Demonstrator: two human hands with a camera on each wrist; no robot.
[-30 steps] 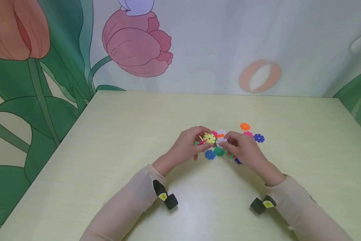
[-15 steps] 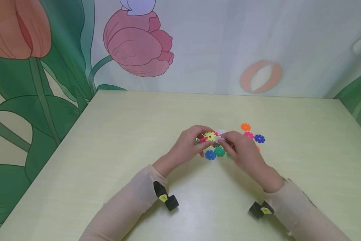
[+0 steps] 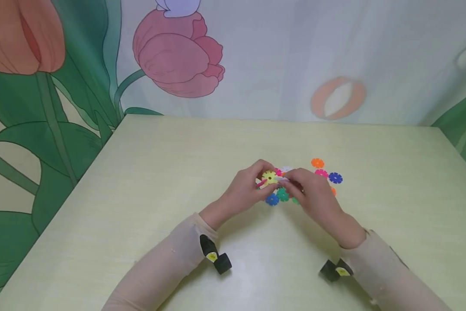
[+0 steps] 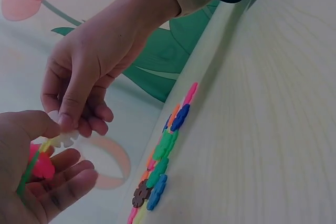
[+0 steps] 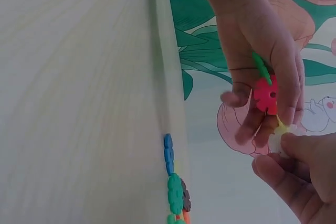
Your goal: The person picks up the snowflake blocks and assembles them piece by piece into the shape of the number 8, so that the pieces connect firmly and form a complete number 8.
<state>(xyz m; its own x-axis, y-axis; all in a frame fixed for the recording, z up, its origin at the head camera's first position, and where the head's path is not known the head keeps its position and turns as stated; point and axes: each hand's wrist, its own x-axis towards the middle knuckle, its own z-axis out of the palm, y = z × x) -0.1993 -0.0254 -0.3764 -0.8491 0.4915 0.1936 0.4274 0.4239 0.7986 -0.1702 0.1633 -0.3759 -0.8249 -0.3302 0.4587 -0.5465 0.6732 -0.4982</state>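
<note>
My left hand (image 3: 248, 183) grips a chain of notched plastic snowflake discs above the table. A yellow disc (image 3: 269, 177) faces up between its thumb and fingers. A pink disc (image 5: 266, 95) and a green disc (image 5: 261, 66) are joined behind it, partly covered by the hand. Between thumb and forefinger, my right hand (image 3: 314, 185) pinches a white disc (image 4: 65, 139). It meets the yellow disc's edge at an angle, and the fingertips of both hands nearly touch there.
Loose discs lie on the pale table (image 3: 159, 172) under and beyond the hands: blue (image 3: 272, 199), green (image 3: 282, 194), brown (image 4: 140, 193). To the right are orange (image 3: 317, 163), pink (image 3: 321, 172) and dark blue (image 3: 336, 177) ones. A flower-painted wall (image 3: 256, 65) stands behind.
My right hand has moved left with the white disc, bringing it up to the yellow disc's edge and tilting it edge-on. My left hand keeps its grip with little movement.
</note>
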